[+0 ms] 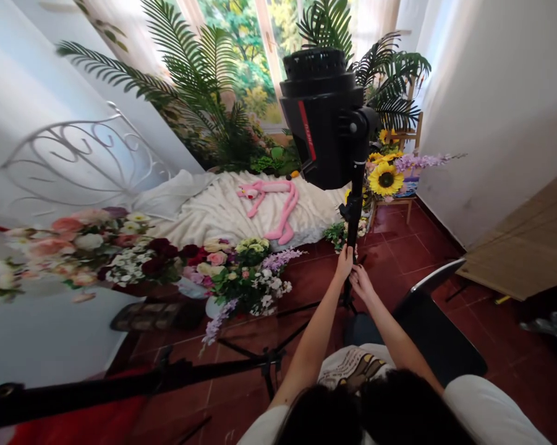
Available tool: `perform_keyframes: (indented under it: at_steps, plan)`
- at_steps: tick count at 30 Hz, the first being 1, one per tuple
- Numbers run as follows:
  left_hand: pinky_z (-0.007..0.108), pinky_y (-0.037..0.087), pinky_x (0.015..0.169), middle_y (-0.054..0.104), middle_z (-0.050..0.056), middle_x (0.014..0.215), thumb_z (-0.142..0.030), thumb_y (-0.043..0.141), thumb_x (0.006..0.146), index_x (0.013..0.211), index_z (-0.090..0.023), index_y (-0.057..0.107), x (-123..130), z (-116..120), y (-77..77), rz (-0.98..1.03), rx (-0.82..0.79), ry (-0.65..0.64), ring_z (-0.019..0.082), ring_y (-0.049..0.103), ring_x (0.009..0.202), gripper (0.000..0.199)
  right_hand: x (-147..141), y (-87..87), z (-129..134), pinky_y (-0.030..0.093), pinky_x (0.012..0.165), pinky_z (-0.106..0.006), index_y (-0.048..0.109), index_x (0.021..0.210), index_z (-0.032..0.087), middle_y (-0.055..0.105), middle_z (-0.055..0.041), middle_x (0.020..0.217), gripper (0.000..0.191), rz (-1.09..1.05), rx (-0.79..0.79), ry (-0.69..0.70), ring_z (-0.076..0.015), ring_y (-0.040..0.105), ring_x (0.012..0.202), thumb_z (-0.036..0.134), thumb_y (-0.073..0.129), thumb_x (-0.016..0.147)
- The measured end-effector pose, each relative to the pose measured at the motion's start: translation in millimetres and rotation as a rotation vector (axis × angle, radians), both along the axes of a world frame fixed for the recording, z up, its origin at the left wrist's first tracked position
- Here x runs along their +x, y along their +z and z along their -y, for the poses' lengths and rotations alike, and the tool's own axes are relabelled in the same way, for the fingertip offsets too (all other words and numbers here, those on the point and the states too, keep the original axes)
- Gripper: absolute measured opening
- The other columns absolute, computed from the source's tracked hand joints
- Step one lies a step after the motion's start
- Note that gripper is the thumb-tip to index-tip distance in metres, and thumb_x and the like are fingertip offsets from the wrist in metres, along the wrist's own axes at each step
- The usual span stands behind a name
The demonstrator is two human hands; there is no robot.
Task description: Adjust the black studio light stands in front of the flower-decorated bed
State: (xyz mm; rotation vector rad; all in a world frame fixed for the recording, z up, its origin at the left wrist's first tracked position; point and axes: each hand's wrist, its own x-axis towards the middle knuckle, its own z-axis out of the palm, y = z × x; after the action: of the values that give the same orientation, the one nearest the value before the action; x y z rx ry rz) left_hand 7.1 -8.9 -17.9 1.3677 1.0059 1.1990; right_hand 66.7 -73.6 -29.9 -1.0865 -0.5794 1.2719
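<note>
A black studio light (pixel 322 123) with a red stripe sits atop an upright black light stand (pixel 354 219). My left hand (pixel 344 264) is wrapped round the stand's pole below the light. Just lower, on the pole's right side, my right hand (pixel 361 283) has its fingers closed against the stand. A small part under those fingers, possibly a knob, is too hidden to make out. Both forearms reach forward from my body, and the stand's lower end is partly covered by them.
Flower arrangements (pixel 241 272) stand before a bed with a cream blanket (pixel 204 210) and a pink plush toy (pixel 285 207). A black chair (pixel 438 334) is at the right. Another black stand (pixel 204 372) crosses the lower left. Sunflowers (pixel 386 179) rest on a wooden chair.
</note>
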Motion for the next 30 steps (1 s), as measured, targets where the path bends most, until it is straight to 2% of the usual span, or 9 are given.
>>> perform_keyframes:
  at_steps: [4,7,10,15,18,21,24,26,30]
  plan:
    - [0.026,0.047,0.065,0.056,0.002,0.072,-0.077,0.034,0.081,0.082,-0.019,0.053,1,0,-2.6,0.032,0.003,-0.003,0.013,0.053,0.063,0.061,33,4.2,1,0.022,0.049,-0.02,0.026,0.056,0.021,0.024,0.0089,0.054,0.043,0.685,0.154,0.12,-0.0059,0.023,0.051,0.033,0.066,0.067]
    - [0.027,0.047,0.067,0.056,0.002,0.073,-0.076,0.035,0.081,0.082,-0.019,0.052,2,0,-3.7,0.058,0.013,-0.003,0.013,0.053,0.064,0.06,50,18.5,0,0.023,0.052,-0.021,0.03,0.057,0.021,0.029,0.0085,0.055,0.034,0.938,0.2,0.241,-0.0068,0.028,0.053,0.029,0.061,0.068]
    - [0.029,0.048,0.073,0.06,0.005,0.078,-0.076,0.037,0.081,0.084,-0.018,0.055,3,-1,-5.3,0.065,0.009,0.0,0.015,0.057,0.071,0.06,54,50.4,-10,0.033,0.055,-0.021,0.042,0.073,0.021,0.042,0.0069,0.065,0.025,0.914,0.266,0.176,-0.0091,0.038,0.058,0.028,0.065,0.066]
    - [0.033,0.047,0.087,0.065,0.011,0.09,-0.074,0.04,0.081,0.093,-0.017,0.059,3,-1,-5.2,0.056,-0.014,0.023,0.022,0.061,0.098,0.061,38,139.5,-47,0.047,0.082,-0.03,0.04,0.117,0.025,0.053,-0.0047,0.11,0.061,0.746,0.565,-0.008,-0.0164,0.054,0.096,0.029,0.072,0.065]
    - [0.032,0.048,0.082,0.065,0.011,0.085,-0.075,0.037,0.081,0.091,-0.017,0.06,3,0,-2.8,0.047,-0.013,0.022,0.022,0.061,0.094,0.063,27,186.3,-64,0.047,0.088,-0.034,0.036,0.124,0.023,0.052,-0.0063,0.115,0.067,0.779,0.654,-0.027,-0.0191,0.054,0.102,0.025,0.069,0.066]
    - [0.03,0.049,0.074,0.063,0.008,0.079,-0.077,0.035,0.08,0.087,-0.017,0.058,3,1,-0.7,0.051,-0.014,0.011,0.018,0.06,0.077,0.065,22,210.7,-70,0.049,0.086,-0.036,0.036,0.125,0.019,0.054,-0.0056,0.109,0.069,0.84,0.646,0.062,-0.0195,0.055,0.095,0.021,0.067,0.064]
    - [0.03,0.05,0.072,0.063,0.006,0.078,-0.078,0.037,0.078,0.086,-0.017,0.058,2,2,0.2,0.08,-0.03,0.001,0.016,0.059,0.071,0.065,26,212.7,-74,0.05,0.084,-0.036,0.036,0.124,0.018,0.054,-0.004,0.104,0.07,0.854,0.618,0.106,-0.0189,0.055,0.09,0.018,0.066,0.061]
    - [0.03,0.051,0.077,0.065,0.007,0.083,-0.076,0.042,0.078,0.089,-0.017,0.061,1,5,0.8,0.123,-0.082,0.002,0.018,0.061,0.079,0.064,29,200.8,-75,0.049,0.084,-0.036,0.038,0.123,0.018,0.054,-0.0034,0.102,0.069,0.831,0.605,0.118,-0.0191,0.055,0.09,0.018,0.066,0.06]
    - [0.034,0.051,0.091,0.07,0.011,0.094,-0.069,0.034,0.087,0.105,-0.015,0.063,-3,10,3.7,0.324,-0.258,-0.017,0.022,0.064,0.099,0.064,26,143.3,-68,0.048,0.084,-0.035,0.042,0.119,0.019,0.054,-0.0019,0.098,0.067,0.731,0.528,0.125,-0.0189,0.054,0.089,0.017,0.066,0.057]
